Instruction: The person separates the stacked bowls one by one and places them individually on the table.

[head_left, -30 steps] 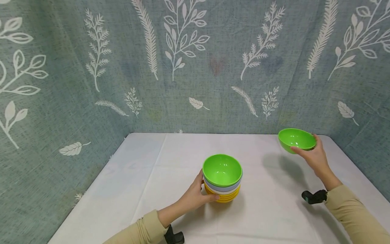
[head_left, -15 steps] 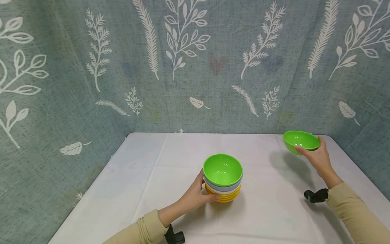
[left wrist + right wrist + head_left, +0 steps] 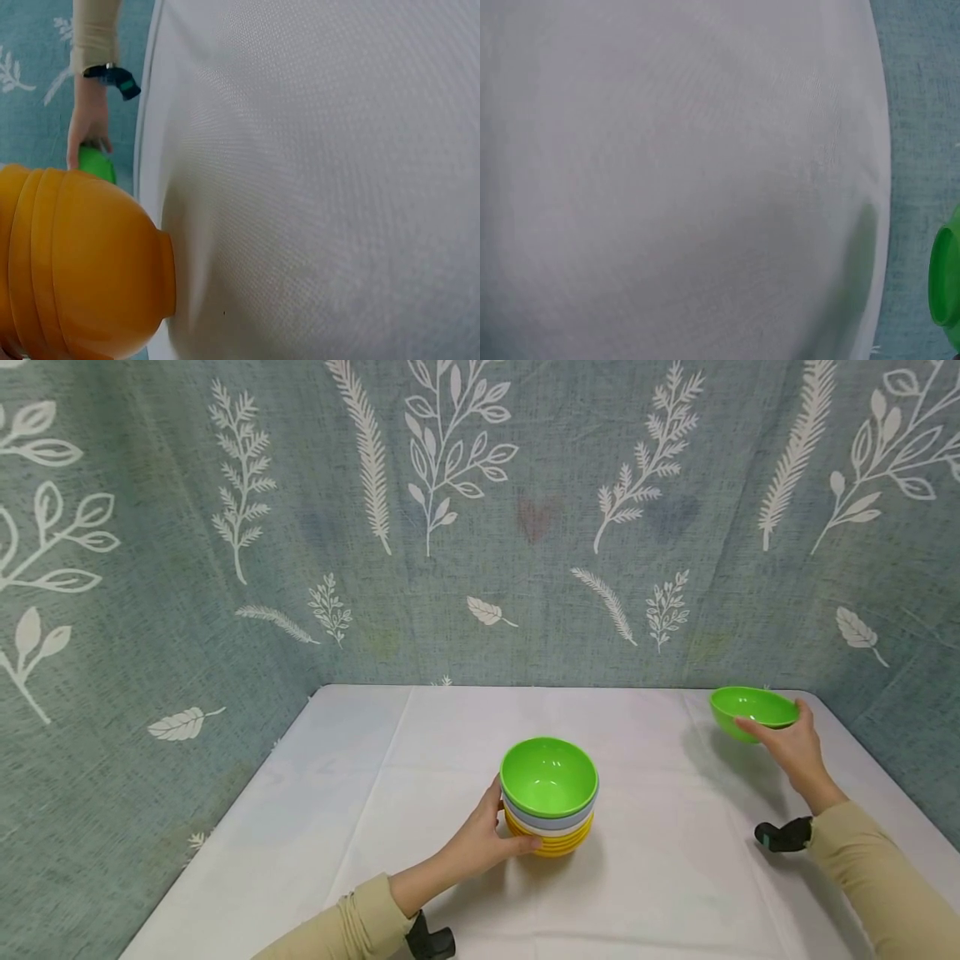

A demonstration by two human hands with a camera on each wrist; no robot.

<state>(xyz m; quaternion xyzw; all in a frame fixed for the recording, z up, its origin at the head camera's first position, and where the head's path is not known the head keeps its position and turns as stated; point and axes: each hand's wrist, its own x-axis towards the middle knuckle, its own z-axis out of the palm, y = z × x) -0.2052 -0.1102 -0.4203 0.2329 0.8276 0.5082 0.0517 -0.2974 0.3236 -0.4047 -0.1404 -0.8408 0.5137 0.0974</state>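
A stack of nested bowls is near the middle of the table in the head view. A green bowl (image 3: 549,785) tops it, then grey-blue and white rims, with several yellow bowls (image 3: 561,845) below. My left hand (image 3: 474,843) grips the stack from its left side, thumb across the yellow bowls. The left wrist view shows the lowest yellow bowl (image 3: 109,262) with its foot close to the cloth. At the back right, my right hand (image 3: 797,752) holds a second green bowl (image 3: 750,708) by its side, raised above the table. That bowl's foot shows at the right wrist view's edge.
A white cloth covers the table (image 3: 420,735). Behind it and along both sides hangs a grey-green curtain (image 3: 450,635) with white leaf prints. The held bowl is near the table's back right corner. Black straps with small devices (image 3: 783,835) sit at both wrists.
My right hand has carried the green bowl a little to the right and lower. The left hand and the stack have stayed in place.
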